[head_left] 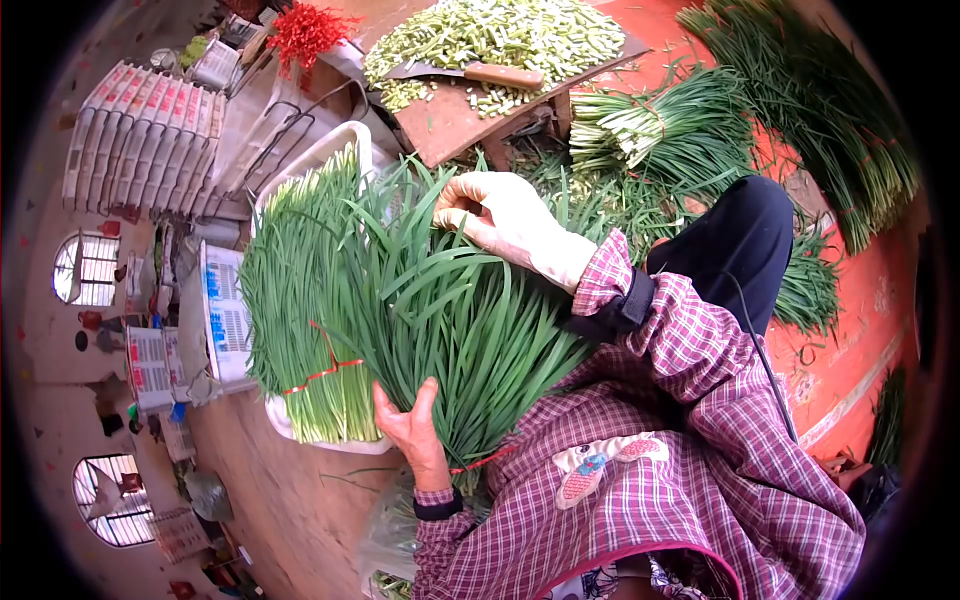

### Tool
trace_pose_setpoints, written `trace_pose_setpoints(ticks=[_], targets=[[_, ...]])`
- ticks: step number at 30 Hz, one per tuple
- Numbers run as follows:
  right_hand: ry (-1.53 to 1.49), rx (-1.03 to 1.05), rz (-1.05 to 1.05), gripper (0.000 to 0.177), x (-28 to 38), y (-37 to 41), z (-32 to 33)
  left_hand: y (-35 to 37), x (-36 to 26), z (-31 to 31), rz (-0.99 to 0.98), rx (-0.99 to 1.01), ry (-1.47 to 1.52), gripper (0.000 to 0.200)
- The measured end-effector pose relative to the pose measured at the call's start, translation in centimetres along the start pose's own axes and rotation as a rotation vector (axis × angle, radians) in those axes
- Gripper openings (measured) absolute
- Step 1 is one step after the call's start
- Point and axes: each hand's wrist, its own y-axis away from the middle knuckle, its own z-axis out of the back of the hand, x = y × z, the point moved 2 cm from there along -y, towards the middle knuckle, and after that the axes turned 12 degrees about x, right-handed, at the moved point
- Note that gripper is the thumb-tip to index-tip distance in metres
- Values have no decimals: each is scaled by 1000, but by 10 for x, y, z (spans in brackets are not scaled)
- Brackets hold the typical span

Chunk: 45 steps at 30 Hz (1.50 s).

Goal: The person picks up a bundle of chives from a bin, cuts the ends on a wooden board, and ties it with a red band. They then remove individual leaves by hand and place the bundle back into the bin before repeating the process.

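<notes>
Two hands work one bundle of chives (450,310) held over the lap. The left hand (412,432) clasps its tied stem end, while the right hand (500,215) pinches leaves at the tips, so its long axis runs between them. Just beside the bundle sits a white tray (300,437) of more tied chives.

Soft daylight; dark, perhaps blurry rim

The fingers of the left hand (412,432) are hidden behind the chive bunch (450,310), the cleaver (470,72) blade is partly buried under chopped chive pieces (500,35), the white tray (318,152) is mostly covered by a tied chive bundle (300,300), and the print on the carton (228,320) is too small to read.
</notes>
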Motion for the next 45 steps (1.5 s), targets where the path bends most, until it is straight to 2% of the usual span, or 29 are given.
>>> trace_pose_setpoints(ticks=[5, 7, 8, 10, 14, 16, 17, 19, 20, 21, 23, 24, 25, 27, 29, 31, 33, 34, 37, 39, 43, 45], targets=[[-129, 62, 10, 21, -22, 0, -9, -1, 1, 1, 20, 8, 34, 49], [-316, 173, -47, 19, -24, 1, -11, -1, 3, 1, 14, 6, 38, 50], [-316, 172, -47, 19, -22, 2, -10, -1, 3, 1, 13, 7, 38, 50], [-423, 251, -180, 20, -16, 3, -11, -1, 3, 1, 7, 4, 32, 50], [-547, 260, -195, 21, -22, -1, -20, -1, 5, 2, 15, -4, 19, 50], [-510, 103, -47, 19, -22, -1, -25, -1, 4, 2, 23, -2, 46, 52], [-510, 102, -48, 19, -22, 1, -26, -1, 5, 2, 23, -1, 46, 52], [-296, -40, -104, 15, -7, 7, -15, -2, 6, 3, 20, -28, -58, 52], [-351, -130, -103, 13, -16, 3, -14, -2, 6, 3, 27, -24, -57, 52], [-639, -254, -40, 14, -36, -11, -10, -3, 7, 4, 14, -29, -35, 52], [-730, -476, 42, 18, -32, -16, 35, -2, 14, 8, 45, -31, 9, 51], [-710, -484, 87, 20, -34, -14, 57, -2, 14, 7, 34, -27, 22, 48], [-791, -432, 148, 22, -35, -10, 77, -3, 14, 7, 22, -22, 36, 47], [-675, -442, 184, 22, -28, 9, 106, -4, 17, 8, 12, -4, 46, 46], [-334, -321, -30, 20, -34, 26, 128, -4, 15, 8, 32, 6, 62, 51], [-320, -252, 2, 21, -7, 44, 123, -4, 11, 5, 19, 23, 93, 51], [-169, -112, -121, 19, -6, 56, 117, -3, 12, 7, 39, 24, 76, 51], [-193, -63, -166, 19, -3, 60, 110, -3, 11, 6, 40, 24, 75, 51], [10, 33, -206, 18, 8, 60, 91, -3, 9, 5, 25, 28, 76, 52], [-20, 80, -173, 23, 8, 53, 80, -3, 10, 5, 18, 22, 67, 54], [226, 178, -156, 27, 1, 43, 58, -2, 10, 5, 15, 22, 75, 54], [45, 154, -198, 27, -8, 41, 47, -2, 10, 5, 11, 21, 69, 54]])
